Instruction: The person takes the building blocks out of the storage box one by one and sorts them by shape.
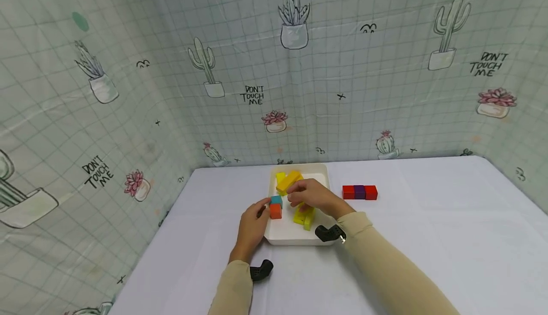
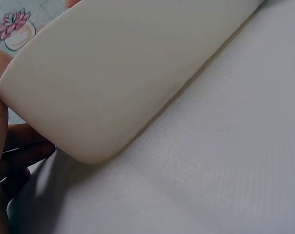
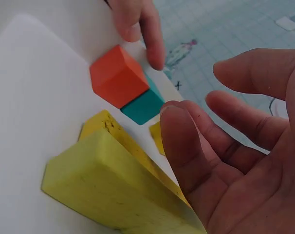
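Note:
A white tray (image 1: pixel 282 234) holds several wooden blocks. By its left wall sit an orange block (image 1: pixel 276 211) and a teal block (image 1: pixel 276 200), touching each other. My left hand (image 1: pixel 252 227) rests at the tray's left edge with loosely bent fingers, close beside these two. Over the middle of the tray hovers my right hand (image 1: pixel 314 196), its relaxed fingers apart and holding nothing in the right wrist view. Beneath it lie yellow-green blocks (image 3: pixel 103 180), partly hidden by the hand. Farther back, a long yellow block (image 1: pixel 288 181) lies across other yellow pieces.
Right of the tray, a row of two red blocks (image 1: pixel 370 192) with a purple block (image 1: pixel 359 191) between them lies on the white tabletop (image 1: pixel 428 229). A patterned cloth (image 1: pixel 325 67) hangs behind and at the sides.

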`<state>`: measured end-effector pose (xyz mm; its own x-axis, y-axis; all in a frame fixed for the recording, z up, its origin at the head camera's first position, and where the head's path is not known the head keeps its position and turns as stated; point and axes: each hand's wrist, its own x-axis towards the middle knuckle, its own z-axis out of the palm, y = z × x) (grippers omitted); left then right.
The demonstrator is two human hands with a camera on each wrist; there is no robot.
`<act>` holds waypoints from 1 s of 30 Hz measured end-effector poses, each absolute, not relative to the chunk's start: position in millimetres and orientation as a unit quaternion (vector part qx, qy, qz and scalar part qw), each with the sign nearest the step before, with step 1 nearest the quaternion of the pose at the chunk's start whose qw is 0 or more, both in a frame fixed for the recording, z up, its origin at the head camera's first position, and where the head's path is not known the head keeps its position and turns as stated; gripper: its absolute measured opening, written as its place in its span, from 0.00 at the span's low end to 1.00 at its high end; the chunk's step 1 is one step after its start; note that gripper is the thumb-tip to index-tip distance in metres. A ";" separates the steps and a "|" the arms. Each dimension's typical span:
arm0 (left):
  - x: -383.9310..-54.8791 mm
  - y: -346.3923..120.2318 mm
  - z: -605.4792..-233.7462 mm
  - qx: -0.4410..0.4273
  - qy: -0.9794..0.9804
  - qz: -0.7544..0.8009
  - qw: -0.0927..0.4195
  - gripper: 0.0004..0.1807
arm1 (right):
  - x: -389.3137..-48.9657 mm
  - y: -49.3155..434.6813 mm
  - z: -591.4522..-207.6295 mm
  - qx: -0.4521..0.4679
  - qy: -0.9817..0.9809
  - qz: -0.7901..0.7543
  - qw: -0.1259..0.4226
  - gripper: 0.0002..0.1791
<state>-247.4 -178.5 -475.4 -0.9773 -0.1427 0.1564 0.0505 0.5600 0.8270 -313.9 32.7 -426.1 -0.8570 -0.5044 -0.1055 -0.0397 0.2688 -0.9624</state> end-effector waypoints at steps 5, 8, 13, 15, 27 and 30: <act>-247.8 -177.5 -475.0 0.020 -0.879 -0.463 0.112 0.19 | -310.2 24.4 -424.3 -0.173 0.784 -0.563 0.197 0.18; -247.4 -177.8 -474.5 0.020 -0.877 -0.465 0.118 0.19 | -309.6 19.4 -423.4 -0.181 0.793 -0.549 0.193 0.14; -247.3 -176.2 -475.5 0.014 -0.877 -0.467 0.115 0.19 | -308.5 16.2 -426.4 -0.193 0.808 -0.523 0.193 0.11; -248.0 -175.3 -476.0 0.012 -0.875 -0.470 0.113 0.19 | -308.4 16.3 -427.9 -0.197 0.811 -0.516 0.192 0.11; -248.5 -179.3 -478.9 0.008 -0.878 -0.463 0.118 0.19 | -306.4 8.0 -431.1 -0.225 0.819 -0.487 0.202 0.15; -249.4 -180.4 -479.7 0.006 -0.879 -0.461 0.120 0.19 | -306.6 6.8 -432.0 -0.232 0.827 -0.469 0.204 0.16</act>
<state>-249.4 -180.4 -479.7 -0.9713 -0.1215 0.2045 0.0993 0.5742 0.8127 -306.6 6.8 -432.0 -0.8090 -0.5755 -0.1201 -0.1924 0.4522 -0.8709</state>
